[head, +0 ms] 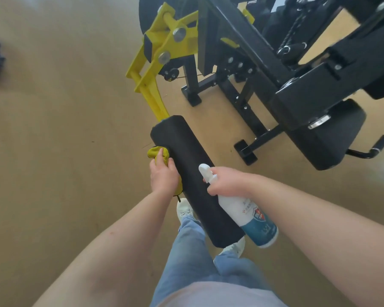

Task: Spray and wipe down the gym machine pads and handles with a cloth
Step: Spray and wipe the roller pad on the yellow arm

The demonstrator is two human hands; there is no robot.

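Note:
A long black roller pad (193, 173) runs from the yellow lever arm (151, 85) down toward my legs. My left hand (164, 177) presses a yellow cloth (159, 154) against the pad's left side, fingers wrapped over the cloth. My right hand (227, 181) grips the neck of a white spray bottle (248, 216) with a blue label. Its white nozzle lies over the middle of the pad, and the bottle body hangs along the pad's right side.
The black machine frame (242, 52) with its base feet stands beyond the pad. A black seat pad (328, 138) and a short black handle (379, 144) are at the right. Open tan floor (64, 129) lies to the left. My jeans and white shoes are under the pad.

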